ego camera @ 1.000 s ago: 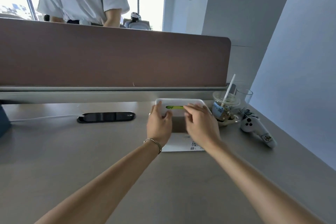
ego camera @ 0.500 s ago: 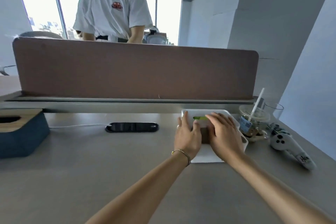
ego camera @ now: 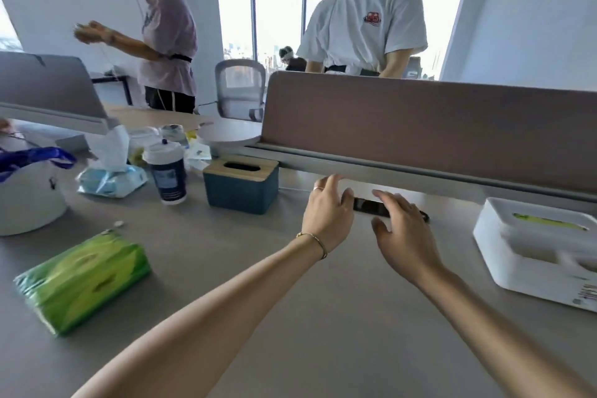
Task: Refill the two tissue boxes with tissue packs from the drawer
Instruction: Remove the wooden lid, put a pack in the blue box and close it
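Note:
A white tissue box [ego camera: 533, 245] stands at the right of the desk, green showing through its top slot. A blue tissue box with a wooden lid [ego camera: 241, 185] stands left of centre, its slot dark. A green tissue pack [ego camera: 82, 281] lies at the near left. My left hand [ego camera: 326, 213] and my right hand [ego camera: 402, 236] hover over the desk between the two boxes, fingers spread and relaxed, holding nothing.
A black cable port [ego camera: 371, 206] sits in the desk under my hands. A brown divider [ego camera: 420, 126] runs along the back. A dark cup [ego camera: 166, 173], a blue wipes pack [ego camera: 111, 179] and a white bucket [ego camera: 27, 200] crowd the left. Two persons stand beyond.
Both hands have let go of the white tissue box and moved left, away from it. The view has swung left, bringing the blue box and green pack into sight.

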Demonstrator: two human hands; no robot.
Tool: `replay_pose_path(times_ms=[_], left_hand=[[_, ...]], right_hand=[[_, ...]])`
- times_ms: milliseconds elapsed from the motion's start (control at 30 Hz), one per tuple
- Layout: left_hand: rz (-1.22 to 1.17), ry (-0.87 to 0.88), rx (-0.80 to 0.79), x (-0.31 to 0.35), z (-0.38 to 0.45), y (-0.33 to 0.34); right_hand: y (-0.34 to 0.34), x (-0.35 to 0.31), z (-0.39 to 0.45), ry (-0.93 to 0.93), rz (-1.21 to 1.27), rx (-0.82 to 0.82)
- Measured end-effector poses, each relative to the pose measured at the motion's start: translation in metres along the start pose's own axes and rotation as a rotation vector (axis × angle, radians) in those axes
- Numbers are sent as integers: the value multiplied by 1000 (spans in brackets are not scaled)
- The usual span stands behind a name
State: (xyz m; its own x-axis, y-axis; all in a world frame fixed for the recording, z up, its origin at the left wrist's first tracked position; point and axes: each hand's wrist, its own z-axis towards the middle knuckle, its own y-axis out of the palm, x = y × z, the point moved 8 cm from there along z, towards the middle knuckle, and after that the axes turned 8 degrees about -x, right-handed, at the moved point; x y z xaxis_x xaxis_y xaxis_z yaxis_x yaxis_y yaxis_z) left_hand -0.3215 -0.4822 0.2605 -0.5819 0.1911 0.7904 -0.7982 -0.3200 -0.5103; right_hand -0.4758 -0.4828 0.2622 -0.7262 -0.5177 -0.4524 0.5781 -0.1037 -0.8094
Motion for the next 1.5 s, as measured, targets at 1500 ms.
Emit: replay_pose_path(times_ms=[1500], left_hand=[[7, -130, 4, -61, -35, -111]], right_hand=[[59, -71, -6, 142, 481, -92]])
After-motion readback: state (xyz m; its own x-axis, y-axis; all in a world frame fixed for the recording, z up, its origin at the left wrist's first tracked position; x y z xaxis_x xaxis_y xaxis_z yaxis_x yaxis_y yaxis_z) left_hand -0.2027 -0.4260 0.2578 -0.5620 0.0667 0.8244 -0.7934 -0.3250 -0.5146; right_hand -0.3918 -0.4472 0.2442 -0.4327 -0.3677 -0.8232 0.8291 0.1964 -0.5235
